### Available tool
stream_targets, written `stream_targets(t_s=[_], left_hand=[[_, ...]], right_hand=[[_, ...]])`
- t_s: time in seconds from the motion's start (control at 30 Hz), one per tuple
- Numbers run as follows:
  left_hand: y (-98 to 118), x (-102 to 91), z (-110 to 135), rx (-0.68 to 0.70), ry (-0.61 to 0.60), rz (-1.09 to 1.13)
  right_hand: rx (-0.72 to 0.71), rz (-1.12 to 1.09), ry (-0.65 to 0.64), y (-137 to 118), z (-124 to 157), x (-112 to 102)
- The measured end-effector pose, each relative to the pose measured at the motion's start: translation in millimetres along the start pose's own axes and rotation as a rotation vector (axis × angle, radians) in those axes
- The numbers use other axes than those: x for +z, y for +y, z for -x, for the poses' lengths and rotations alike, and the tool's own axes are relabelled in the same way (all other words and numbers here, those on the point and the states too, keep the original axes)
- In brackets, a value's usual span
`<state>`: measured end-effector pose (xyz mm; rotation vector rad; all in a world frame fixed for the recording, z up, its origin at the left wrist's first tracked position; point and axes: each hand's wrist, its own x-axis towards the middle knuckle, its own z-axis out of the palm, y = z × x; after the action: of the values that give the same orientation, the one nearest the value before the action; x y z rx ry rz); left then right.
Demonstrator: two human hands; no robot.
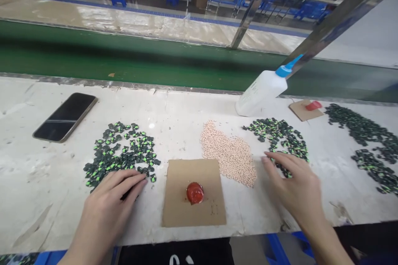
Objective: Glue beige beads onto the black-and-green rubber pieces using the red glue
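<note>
My left hand (108,198) lies flat on the white bench, its fingers stretched out and touching the near edge of a pile of small black-and-green parts (122,153). My right hand (295,184) rests with its fingers spread over the near edge of a second pile of black-and-green parts (278,136). Between the hands lies a square of brown cardboard (194,192) with a blob of red paste (195,193) on it. A heap of small beige pellets (230,153) sits just beyond the cardboard, left of my right hand.
A black phone (65,116) lies at the left. A white squeeze bottle with a blue nozzle (264,89) lies tilted at the back right, beside another cardboard piece with red paste (306,109). Dark parts (367,140) spread along the right. A green conveyor belt (124,62) runs behind the bench.
</note>
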<state>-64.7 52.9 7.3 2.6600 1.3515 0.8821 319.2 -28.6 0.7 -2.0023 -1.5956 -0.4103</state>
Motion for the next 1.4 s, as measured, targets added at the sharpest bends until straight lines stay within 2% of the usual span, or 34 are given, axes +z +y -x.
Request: stream_targets(t_s=[0.17, 0.27, 0.43, 0.5, 0.57, 0.63, 0.7, 0.73, 0.8, 0.9, 1.0, 1.07, 1.13, 1.27, 1.4], left_hand=[[-8, -3.5, 2, -0.194, -0.005, 0.147], [-6, -6.7, 4, -0.342, -0.001, 0.272], [27, -16.7, -5, -0.75, 0.052, 0.647], [41, -19.3, -10, -0.846, 0.04, 0.836], [48, -20.5, -12, -0.876, 0.05, 0.944], [50, -20.6, -11, -0.853, 0.044, 0.985], [50, -19.6, -9, -0.776, -0.021, 1.011], [51, -18.8, -9, -0.728, -0.06, 1.022], [58, -16.7, -11, -0.626, -0.106, 1.041], [75, -13.1, -19, -0.503, -0.009, 1.059], [94, -6.6, -25, -0.265, 0.076, 1.034], [103, -0.6, -25, -0.089, 0.076, 0.974], [108, 5.0, -21, 0.0, 0.09, 0.869], [111, 10.0, -14, 0.05, 0.118, 0.658], [106, 8.6, -13, 0.083, 0.063, 0.638]], right_hand=[[-0.17, -0.106, -0.175, -45, -12, 20], [-0.198, -0.148, -0.209, -56, -17, 29], [-0.183, -0.26, -0.145, -52, -19, 32], [-0.148, -0.306, -0.11, -51, -20, 29], [-0.103, -0.353, -0.091, -52, -20, 22], [-0.059, -0.38, -0.083, -56, -19, 9], [0.031, -0.461, -0.101, -64, -17, -5], [0.11, -0.572, -0.123, -69, -14, -12], [0.321, -0.931, -0.191, -82, -7, -22], [0.547, -1.407, -0.336, -104, 9, -29], [0.73, -1.582, -0.446, -122, 24, -32], [0.834, -1.618, -0.449, -128, 30, -33], [0.819, -1.606, -0.442, -129, 32, -33], [0.588, -1.486, -0.424, -121, 32, -30], [0.539, -1.405, -0.41, -123, 33, -31]])
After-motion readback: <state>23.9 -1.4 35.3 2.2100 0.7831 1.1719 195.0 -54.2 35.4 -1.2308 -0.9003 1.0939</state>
